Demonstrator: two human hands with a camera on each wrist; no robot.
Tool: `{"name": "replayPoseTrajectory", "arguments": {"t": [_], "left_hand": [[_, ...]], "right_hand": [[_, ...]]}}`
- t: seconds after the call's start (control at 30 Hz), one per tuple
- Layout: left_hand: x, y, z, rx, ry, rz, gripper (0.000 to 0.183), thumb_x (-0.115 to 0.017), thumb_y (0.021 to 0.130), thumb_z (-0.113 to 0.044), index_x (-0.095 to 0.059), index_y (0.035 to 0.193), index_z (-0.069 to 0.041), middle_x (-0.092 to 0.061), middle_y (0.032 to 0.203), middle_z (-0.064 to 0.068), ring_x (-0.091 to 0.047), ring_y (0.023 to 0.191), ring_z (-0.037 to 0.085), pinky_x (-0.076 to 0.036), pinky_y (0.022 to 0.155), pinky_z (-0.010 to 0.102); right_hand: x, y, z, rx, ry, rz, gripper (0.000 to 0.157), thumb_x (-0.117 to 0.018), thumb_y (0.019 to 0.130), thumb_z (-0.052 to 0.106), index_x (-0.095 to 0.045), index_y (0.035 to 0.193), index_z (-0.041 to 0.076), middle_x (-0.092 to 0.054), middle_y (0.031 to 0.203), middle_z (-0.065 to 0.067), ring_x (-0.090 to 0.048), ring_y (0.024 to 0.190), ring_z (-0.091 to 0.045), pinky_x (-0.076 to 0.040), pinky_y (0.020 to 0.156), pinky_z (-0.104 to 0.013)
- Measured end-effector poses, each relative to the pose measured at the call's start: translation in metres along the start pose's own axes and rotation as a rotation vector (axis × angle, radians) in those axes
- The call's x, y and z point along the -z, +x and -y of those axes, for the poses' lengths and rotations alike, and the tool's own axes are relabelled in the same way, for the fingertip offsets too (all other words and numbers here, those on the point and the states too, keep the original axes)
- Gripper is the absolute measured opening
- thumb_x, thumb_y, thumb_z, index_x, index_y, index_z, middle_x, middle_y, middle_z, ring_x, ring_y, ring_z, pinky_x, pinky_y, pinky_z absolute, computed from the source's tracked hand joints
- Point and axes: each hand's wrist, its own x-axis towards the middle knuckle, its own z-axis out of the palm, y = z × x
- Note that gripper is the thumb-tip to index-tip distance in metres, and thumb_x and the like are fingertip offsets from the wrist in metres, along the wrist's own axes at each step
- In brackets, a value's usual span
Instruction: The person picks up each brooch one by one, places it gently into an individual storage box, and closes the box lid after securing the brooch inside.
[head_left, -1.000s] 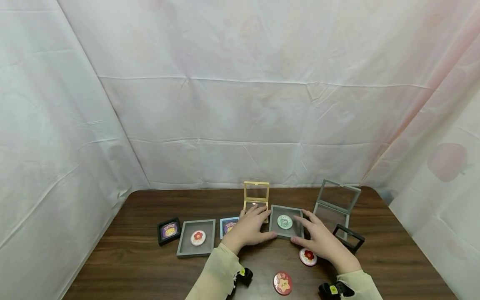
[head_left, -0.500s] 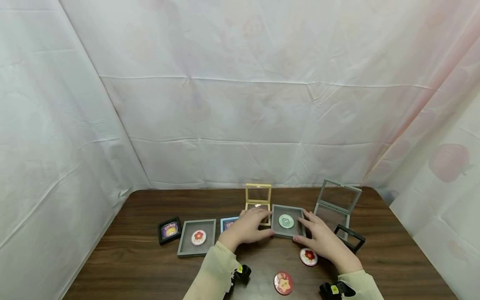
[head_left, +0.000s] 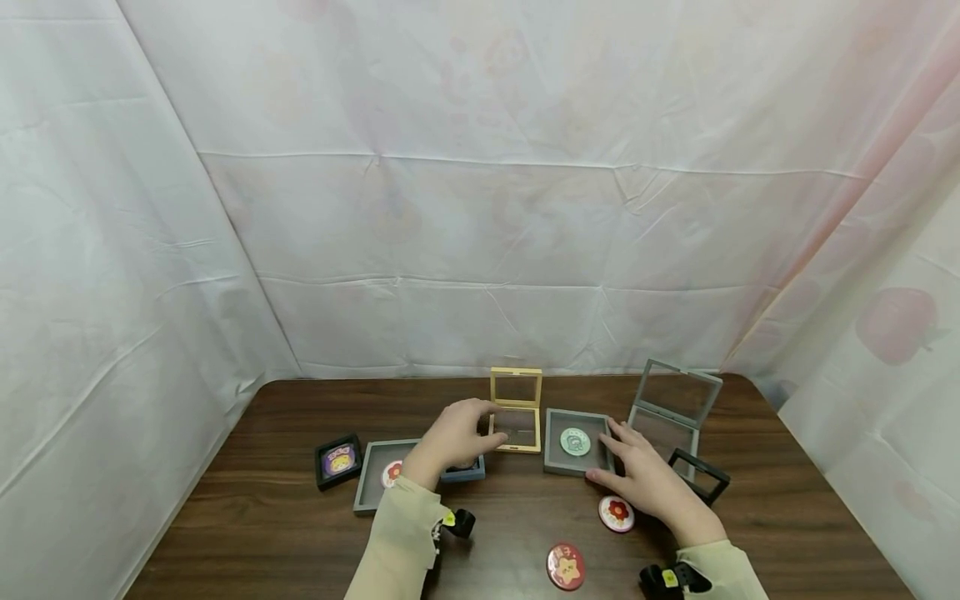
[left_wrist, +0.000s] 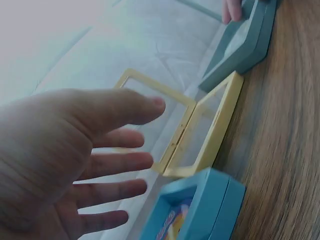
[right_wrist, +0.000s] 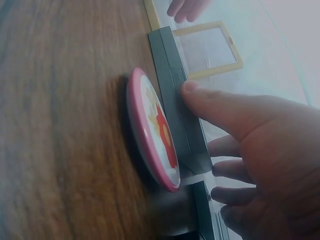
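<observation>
A grey square display case (head_left: 556,465) holds a pale green round badge (head_left: 575,442). My right hand (head_left: 643,468) rests at its right side with spread fingers, the thumb (right_wrist: 215,100) against the front side. My left hand (head_left: 453,433) is above a blue display case (left_wrist: 200,210), its fingers apart and holding nothing, partly hiding that case in the head view. Fingertips overlap the edge of the yellow case (head_left: 537,429), which stands with its lid raised. A white badge with a red flower (right_wrist: 159,135) lies just in front of the right hand.
Leftward lie a black case (head_left: 321,475) with a purple badge and another grey case (head_left: 365,492) with a flower badge. A red star badge (head_left: 566,567) is near the front. At right stand an open grey case (head_left: 693,442) and a black frame (head_left: 720,476). Curtains back the table.
My left hand has come off the grey case and moved left, over the blue case. The grey case has shifted slightly right, with my right hand staying at its side.
</observation>
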Motion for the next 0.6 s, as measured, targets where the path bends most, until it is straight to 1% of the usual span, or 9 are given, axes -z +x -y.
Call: {"name": "replayPoseTrajectory", "arguments": {"t": [0.13, 0.23, 0.37, 0.43, 0.6], "left_hand": [[0.000, 0.001, 0.006, 0.044, 0.013, -0.057, 0.061, -0.084, 0.098, -0.036, -0.067, 0.146, -0.003, -0.070, 0.143, 0.016, -0.064, 0.134, 0.038, -0.047, 0.111, 0.063], [-0.004, 0.002, 0.008, 0.066, 0.023, -0.072, 0.066, -0.085, 0.096, -0.037, -0.065, 0.148, -0.003, -0.068, 0.145, 0.017, -0.062, 0.136, 0.039, -0.045, 0.109, 0.065], [-0.010, 0.003, 0.008, 0.092, 0.052, -0.053, 0.069, -0.084, 0.097, -0.041, -0.063, 0.151, -0.004, -0.066, 0.149, 0.017, -0.060, 0.139, 0.038, -0.042, 0.109, 0.065], [-0.012, 0.003, 0.008, 0.092, 0.084, -0.040, 0.067, -0.084, 0.097, -0.043, -0.065, 0.149, -0.004, -0.067, 0.148, 0.016, -0.060, 0.139, 0.037, -0.042, 0.107, 0.065], [-0.017, 0.002, 0.007, 0.095, 0.121, -0.018, 0.064, -0.083, 0.097, -0.045, -0.069, 0.145, -0.005, -0.068, 0.147, 0.015, -0.057, 0.143, 0.038, -0.041, 0.108, 0.066]], "right_hand": [[0.001, 0.000, -0.002, -0.007, -0.008, -0.014, 0.076, -0.079, 0.101, 0.045, -0.060, 0.150, -0.009, -0.040, 0.167, -0.034, -0.034, 0.153, -0.061, -0.038, 0.113, -0.076], [0.001, 0.000, -0.005, -0.008, -0.009, -0.030, 0.070, -0.080, 0.102, 0.038, -0.061, 0.149, -0.010, -0.041, 0.166, -0.035, -0.035, 0.152, -0.061, -0.038, 0.113, -0.076], [0.000, 0.001, -0.006, -0.008, -0.011, -0.049, 0.065, -0.080, 0.103, 0.031, -0.061, 0.147, -0.012, -0.041, 0.164, -0.037, -0.036, 0.151, -0.062, -0.038, 0.113, -0.077], [-0.001, 0.001, -0.007, -0.010, -0.016, -0.052, 0.064, -0.079, 0.103, 0.030, -0.060, 0.147, -0.013, -0.041, 0.164, -0.038, -0.036, 0.151, -0.062, -0.038, 0.113, -0.077], [-0.002, 0.001, -0.007, -0.013, -0.025, -0.050, 0.064, -0.077, 0.104, 0.029, -0.059, 0.147, -0.014, -0.039, 0.165, -0.039, -0.038, 0.150, -0.062, -0.040, 0.113, -0.075]]}}
